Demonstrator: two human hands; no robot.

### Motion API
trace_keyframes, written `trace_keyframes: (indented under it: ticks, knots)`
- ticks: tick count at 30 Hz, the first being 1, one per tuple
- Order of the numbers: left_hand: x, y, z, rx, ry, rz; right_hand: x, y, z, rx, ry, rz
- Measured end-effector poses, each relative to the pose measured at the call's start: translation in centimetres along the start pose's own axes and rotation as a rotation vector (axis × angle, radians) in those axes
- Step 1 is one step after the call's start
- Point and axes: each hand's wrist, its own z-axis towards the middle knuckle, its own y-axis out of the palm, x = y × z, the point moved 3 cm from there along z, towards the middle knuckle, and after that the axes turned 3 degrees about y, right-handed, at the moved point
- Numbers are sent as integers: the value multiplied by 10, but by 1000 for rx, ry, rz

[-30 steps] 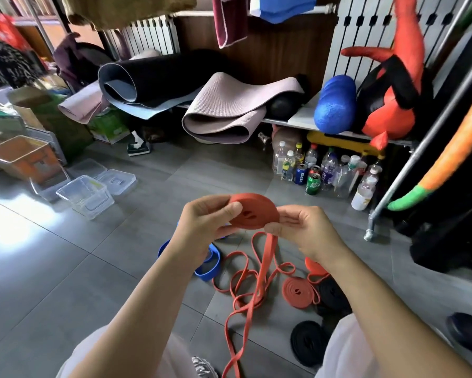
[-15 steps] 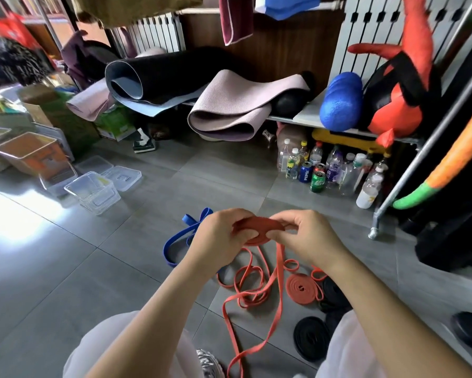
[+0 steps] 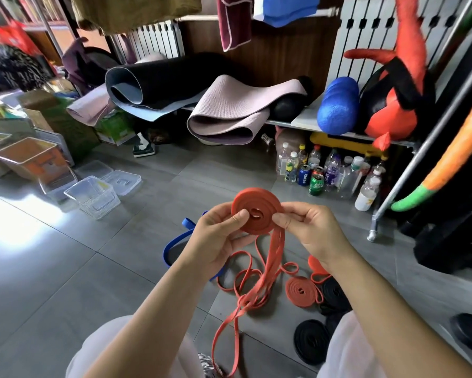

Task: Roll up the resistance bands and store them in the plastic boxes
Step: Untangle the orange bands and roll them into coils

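My left hand [image 3: 215, 236] and right hand [image 3: 308, 230] pinch the half-wound red band coil [image 3: 255, 212], held in the air above the floor [image 3: 65, 268]. Risk: if either pinch slackens, the coil may spring loose; its tangled tail [image 3: 245, 296] may snag.

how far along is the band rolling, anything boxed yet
Done: a rolled red band and rolled black bands lie on the floor, none boxed. In hand: the left hand and right hand hold a partly wound red coil, its long tail trailing to the floor. Left: finish it, roll the loose blue band, and fill the clear plastic box, which looks empty.
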Motion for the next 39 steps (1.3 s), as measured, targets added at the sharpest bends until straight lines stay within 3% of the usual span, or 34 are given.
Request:
trace_keyframes:
  ticks: [8,12,16,23,27,31,34,39]
  knots:
    - [0,1,1,51,-2,110,2,-2,2,0,21,-35]
    - [8,-6,5,106,161,625,9,-2,3,-14,26,-195]
    - [4,-5,5,27,152,804,13,2,1,-63,54,-235]
    - [4,-2,0,11,79,596,8,-3,1,-35,45,-203]
    - [5,-3,2,-8,211,1136,12,0,-4,-36,39,-420]
    - [1,5,-3,-73,370,1293,11,2,-5,-51,23,-516]
    - [6,2,0,17,414,1188,8,-2,-4,-30,63,-344]
    - [16,-7,2,157,373,711,2,-10,-3,-33,56,-222]
